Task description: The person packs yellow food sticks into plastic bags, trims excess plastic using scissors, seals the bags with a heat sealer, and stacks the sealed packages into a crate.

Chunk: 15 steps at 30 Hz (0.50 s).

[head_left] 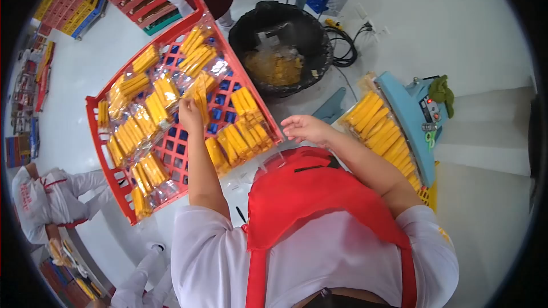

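Left hand (191, 117) pinching a bag of yellow sticks (200, 94), red crate (255, 82) beneath it.
Right hand (307, 129) empty, loosely curled; well left of the left hand, red lettering (24, 197) on a white shirt (56, 202) is too small to read.

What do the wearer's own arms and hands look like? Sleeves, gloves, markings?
Left hand and right hand: bare, no gloves visible. Both arms are bare below short white sleeves; left sleeve, right sleeve. The right one carries a small yellow marking.
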{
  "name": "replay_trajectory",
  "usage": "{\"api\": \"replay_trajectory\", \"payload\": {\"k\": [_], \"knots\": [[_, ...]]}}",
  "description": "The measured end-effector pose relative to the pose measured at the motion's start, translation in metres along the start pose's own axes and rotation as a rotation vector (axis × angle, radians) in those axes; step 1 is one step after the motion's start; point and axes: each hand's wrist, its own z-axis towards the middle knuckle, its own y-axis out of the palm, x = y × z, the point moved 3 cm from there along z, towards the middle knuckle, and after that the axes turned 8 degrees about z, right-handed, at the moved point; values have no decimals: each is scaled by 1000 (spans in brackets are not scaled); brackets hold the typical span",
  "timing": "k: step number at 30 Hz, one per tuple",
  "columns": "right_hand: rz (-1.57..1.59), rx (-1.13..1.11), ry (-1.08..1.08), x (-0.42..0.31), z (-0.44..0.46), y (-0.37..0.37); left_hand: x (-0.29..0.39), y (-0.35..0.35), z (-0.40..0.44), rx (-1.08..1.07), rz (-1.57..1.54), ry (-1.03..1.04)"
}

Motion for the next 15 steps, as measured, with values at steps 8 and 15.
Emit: {"api": "replay_trajectory", "payload": {"k": [8,15], "knots": [[463,-173,42,-44,38,43,90,-139,14,8,-1200,-105],[812,-674,-70,-97,24,88,172,-165,-6,-293,-1690,-3]]}}
